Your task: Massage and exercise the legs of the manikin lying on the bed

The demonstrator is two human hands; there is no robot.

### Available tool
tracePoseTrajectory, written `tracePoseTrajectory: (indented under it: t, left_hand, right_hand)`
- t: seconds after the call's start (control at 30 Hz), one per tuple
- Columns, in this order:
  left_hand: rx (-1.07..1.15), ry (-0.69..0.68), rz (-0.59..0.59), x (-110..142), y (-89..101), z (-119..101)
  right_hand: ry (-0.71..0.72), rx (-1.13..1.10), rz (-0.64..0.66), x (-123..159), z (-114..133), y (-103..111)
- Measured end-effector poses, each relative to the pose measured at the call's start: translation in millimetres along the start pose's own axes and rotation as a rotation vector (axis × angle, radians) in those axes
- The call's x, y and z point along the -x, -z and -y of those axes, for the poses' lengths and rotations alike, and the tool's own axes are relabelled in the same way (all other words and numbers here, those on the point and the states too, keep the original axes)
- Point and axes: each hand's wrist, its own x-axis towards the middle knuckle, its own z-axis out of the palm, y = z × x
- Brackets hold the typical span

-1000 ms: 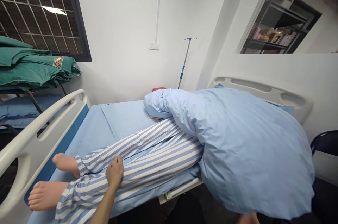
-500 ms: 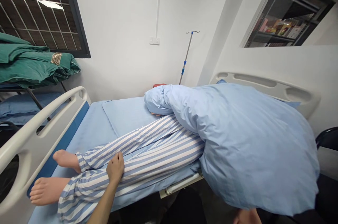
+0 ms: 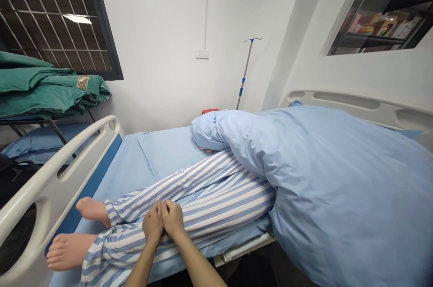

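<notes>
A figure in blue-and-white striped pyjama trousers [image 3: 203, 196] lies on a hospital bed with bare feet [image 3: 69, 251] toward the footboard. A light blue quilt [image 3: 324, 178] covers its upper body and hangs over the near bed edge. My left hand [image 3: 153, 224] and my right hand [image 3: 173, 219] rest side by side on the nearer lower leg, fingers curled onto the striped cloth, knuckles touching.
A white plastic footboard [image 3: 43, 187] stands at the left, a headboard [image 3: 358, 102] at the right. Folded green blankets [image 3: 50, 90] lie on a rack by the barred window. An IV pole [image 3: 245, 72] stands against the back wall.
My right hand has come up from below the quilt's edge onto the striped leg beside my left hand. The view has shifted slightly right.
</notes>
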Motion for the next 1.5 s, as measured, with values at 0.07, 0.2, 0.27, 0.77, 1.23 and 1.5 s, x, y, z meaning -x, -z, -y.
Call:
tracePoseTrajectory:
  t: [0.07,0.2,0.27,0.77,1.23,1.5]
  left_hand:
    - [-0.008,-0.027,0.011,-1,-2.1,0]
    - [-0.071,-0.120,-0.028,-1,-8.3,4]
    - [-0.011,-0.106,-0.010,-3,-10.1,6]
    - [0.682,-0.131,-0.068,-8,-10.9,-40]
    - [0.257,-0.225,-0.090,-2,-31.2,-20]
    - [0.163,-0.199,-0.007,7,-23.7,-28]
  right_hand:
    - [-0.004,0.014,-0.019,0,-9,-6]
    - [0.010,-0.097,-0.007,-2,-13,-9]
    - [0.007,-0.177,-0.027,-3,-13,-8]
    - [-0.207,-0.783,-0.026,-21,-32,-3]
    - [-0.130,-0.369,-0.046,-16,-24,4]
    - [0.112,-0.088,0.054,-27,-2,43]
